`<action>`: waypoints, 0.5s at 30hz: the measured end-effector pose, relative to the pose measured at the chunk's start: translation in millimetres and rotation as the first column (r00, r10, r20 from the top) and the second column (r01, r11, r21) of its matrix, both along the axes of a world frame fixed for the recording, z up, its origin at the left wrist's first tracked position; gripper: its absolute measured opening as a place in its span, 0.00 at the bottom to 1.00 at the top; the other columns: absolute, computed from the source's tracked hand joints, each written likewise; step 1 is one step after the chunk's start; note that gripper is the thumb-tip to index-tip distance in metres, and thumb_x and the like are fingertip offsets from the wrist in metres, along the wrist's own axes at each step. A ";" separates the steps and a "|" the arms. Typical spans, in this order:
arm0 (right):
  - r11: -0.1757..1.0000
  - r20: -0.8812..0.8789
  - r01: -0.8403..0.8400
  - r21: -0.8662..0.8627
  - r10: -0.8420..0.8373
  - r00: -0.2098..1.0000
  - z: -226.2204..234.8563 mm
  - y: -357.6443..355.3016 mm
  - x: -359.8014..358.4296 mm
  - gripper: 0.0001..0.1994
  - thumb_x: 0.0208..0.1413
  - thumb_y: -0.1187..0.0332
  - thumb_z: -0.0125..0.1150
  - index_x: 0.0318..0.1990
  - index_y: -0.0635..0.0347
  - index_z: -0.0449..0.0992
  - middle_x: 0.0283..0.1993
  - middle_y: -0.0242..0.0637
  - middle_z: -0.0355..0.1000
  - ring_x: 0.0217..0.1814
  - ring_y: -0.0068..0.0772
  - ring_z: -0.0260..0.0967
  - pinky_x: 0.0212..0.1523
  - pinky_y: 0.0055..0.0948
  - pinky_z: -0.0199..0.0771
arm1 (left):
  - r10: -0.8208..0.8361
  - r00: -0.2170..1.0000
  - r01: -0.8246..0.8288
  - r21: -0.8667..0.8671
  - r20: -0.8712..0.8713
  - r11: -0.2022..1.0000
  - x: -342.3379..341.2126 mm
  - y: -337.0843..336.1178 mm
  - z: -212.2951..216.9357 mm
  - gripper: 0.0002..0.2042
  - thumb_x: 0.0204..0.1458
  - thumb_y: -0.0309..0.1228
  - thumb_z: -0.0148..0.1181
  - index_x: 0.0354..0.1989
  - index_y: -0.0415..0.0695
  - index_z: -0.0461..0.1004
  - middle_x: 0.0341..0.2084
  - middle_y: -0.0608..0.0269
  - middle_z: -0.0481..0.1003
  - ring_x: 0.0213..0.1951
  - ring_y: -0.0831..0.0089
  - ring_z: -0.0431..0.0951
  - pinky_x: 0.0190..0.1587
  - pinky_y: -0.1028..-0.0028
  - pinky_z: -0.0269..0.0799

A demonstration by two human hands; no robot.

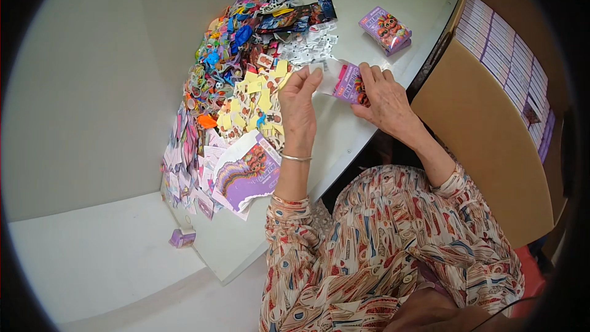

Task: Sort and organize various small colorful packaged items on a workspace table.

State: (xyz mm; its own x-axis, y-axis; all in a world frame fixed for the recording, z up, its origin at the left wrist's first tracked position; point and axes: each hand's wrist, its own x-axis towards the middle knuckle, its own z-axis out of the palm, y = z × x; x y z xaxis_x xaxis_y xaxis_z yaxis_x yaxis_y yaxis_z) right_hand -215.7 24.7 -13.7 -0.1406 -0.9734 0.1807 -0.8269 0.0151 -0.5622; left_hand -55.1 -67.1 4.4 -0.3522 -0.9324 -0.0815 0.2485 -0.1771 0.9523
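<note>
Above the table, my right hand point(387, 97) grips a small purple printed box point(349, 83), its end turned toward my left hand. A white flap point(330, 72) stands out from that end, with a bit of pink showing beside it. My left hand point(299, 101) is closed in a pinch next to the flap. Something small and whitish is at its fingertips, too unclear to name. Just beyond lies a heap of small white packets point(310, 46). Left of my left hand is a pile of yellow and white printed paper pieces point(255, 101).
Two stacked purple boxes point(385, 27) sit farther right on the table. A large carton point(485, 110) full of similar boxes stands at the right. Small colourful toys point(215, 58) are heaped along the wall, with fanned purple cards point(252, 172) nearer and a small purple box point(182, 238) at the lower left.
</note>
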 end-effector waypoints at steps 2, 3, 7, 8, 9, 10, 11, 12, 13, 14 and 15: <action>1.000 -0.003 0.003 0.007 -0.003 1.000 3.1 1.1 -1.2 0.35 0.39 0.64 0.70 0.53 0.66 0.58 0.42 0.49 0.66 0.43 0.52 0.66 0.42 0.43 0.73 | 0.062 0.997 -0.057 -0.083 0.054 0.995 -4.6 6.7 -5.1 0.09 0.52 0.26 0.65 0.41 0.39 0.79 0.33 0.70 0.78 0.36 0.83 0.73 0.43 0.80 0.67; 1.000 -0.001 -0.004 0.012 0.004 1.000 2.7 0.7 -1.1 0.35 0.38 0.64 0.70 0.53 0.66 0.58 0.42 0.48 0.66 0.43 0.52 0.66 0.42 0.43 0.73 | 0.088 0.993 -0.076 -0.139 0.084 0.987 -3.4 7.2 -8.8 0.10 0.53 0.25 0.64 0.43 0.38 0.78 0.35 0.69 0.78 0.37 0.84 0.73 0.44 0.81 0.67; 1.000 0.018 -0.001 0.030 0.000 1.000 1.3 1.2 -0.1 0.35 0.38 0.64 0.70 0.53 0.66 0.57 0.42 0.49 0.66 0.43 0.52 0.67 0.42 0.44 0.73 | 0.165 0.980 -0.135 -0.233 0.113 0.963 -5.3 7.5 -12.7 0.09 0.53 0.25 0.64 0.42 0.37 0.78 0.35 0.70 0.78 0.37 0.85 0.72 0.43 0.82 0.66; 1.000 0.020 0.000 0.025 -0.001 1.000 1.9 1.9 -0.2 0.35 0.39 0.64 0.70 0.54 0.66 0.57 0.42 0.49 0.66 0.43 0.52 0.67 0.42 0.44 0.73 | 0.156 0.982 -0.132 -0.207 0.104 0.969 -5.3 8.9 -10.3 0.10 0.53 0.26 0.64 0.42 0.37 0.78 0.35 0.70 0.78 0.37 0.84 0.72 0.43 0.82 0.66; 1.000 0.024 0.003 0.024 -0.003 1.000 1.3 1.8 -0.7 0.35 0.39 0.64 0.70 0.54 0.66 0.57 0.42 0.49 0.66 0.44 0.52 0.67 0.42 0.44 0.73 | 0.145 0.984 -0.126 -0.179 0.099 0.976 -6.0 9.3 -8.1 0.10 0.53 0.26 0.64 0.43 0.37 0.78 0.34 0.70 0.78 0.37 0.84 0.73 0.43 0.82 0.67; 1.000 0.025 0.005 0.024 -0.005 1.000 0.7 1.3 -1.0 0.35 0.39 0.64 0.70 0.54 0.66 0.57 0.42 0.49 0.66 0.44 0.52 0.67 0.42 0.44 0.73 | 0.143 0.985 -0.124 -0.179 0.100 0.976 -5.7 9.0 -6.8 0.10 0.53 0.26 0.64 0.43 0.37 0.78 0.34 0.70 0.78 0.37 0.84 0.73 0.43 0.82 0.67; 1.000 0.030 0.009 0.027 -0.010 0.999 0.3 0.5 -1.4 0.35 0.39 0.64 0.69 0.54 0.66 0.57 0.43 0.49 0.66 0.44 0.53 0.66 0.43 0.44 0.73 | 0.130 0.989 -0.119 -0.154 0.069 0.981 -5.1 8.3 -4.5 0.09 0.54 0.26 0.64 0.42 0.38 0.78 0.34 0.71 0.78 0.36 0.84 0.72 0.43 0.82 0.66; 1.000 0.037 0.010 0.029 -0.011 0.999 -0.3 -0.1 -0.9 0.35 0.40 0.64 0.69 0.54 0.66 0.57 0.43 0.49 0.66 0.44 0.53 0.66 0.43 0.44 0.73 | 0.122 0.992 -0.117 -0.130 0.038 0.985 -3.0 7.8 -2.9 0.09 0.54 0.27 0.64 0.42 0.38 0.78 0.33 0.71 0.77 0.36 0.85 0.72 0.42 0.82 0.66; 1.000 0.038 0.008 0.029 -0.009 0.999 -1.2 -0.6 -0.9 0.35 0.40 0.64 0.69 0.54 0.66 0.57 0.43 0.49 0.66 0.44 0.53 0.66 0.43 0.44 0.73 | 0.124 0.991 -0.118 -0.131 0.039 0.984 -0.9 6.4 -0.9 0.09 0.54 0.27 0.64 0.42 0.38 0.78 0.33 0.71 0.77 0.36 0.85 0.72 0.42 0.82 0.66; 1.000 0.040 0.010 0.014 -0.010 0.999 -2.2 -1.1 -1.3 0.35 0.40 0.64 0.69 0.54 0.66 0.58 0.43 0.49 0.66 0.44 0.53 0.66 0.42 0.45 0.72 | 0.146 0.989 -0.142 -0.118 0.032 0.983 1.2 4.2 1.3 0.08 0.54 0.27 0.63 0.41 0.38 0.79 0.33 0.71 0.77 0.36 0.84 0.73 0.42 0.82 0.66; 1.000 0.042 0.012 0.001 -0.012 0.999 -3.9 -0.8 -2.1 0.35 0.40 0.64 0.68 0.55 0.67 0.58 0.43 0.49 0.66 0.44 0.53 0.66 0.42 0.45 0.72 | 0.168 0.986 -0.165 -0.103 0.024 0.981 3.0 2.5 1.4 0.08 0.55 0.28 0.63 0.40 0.38 0.79 0.32 0.70 0.78 0.36 0.84 0.73 0.41 0.82 0.67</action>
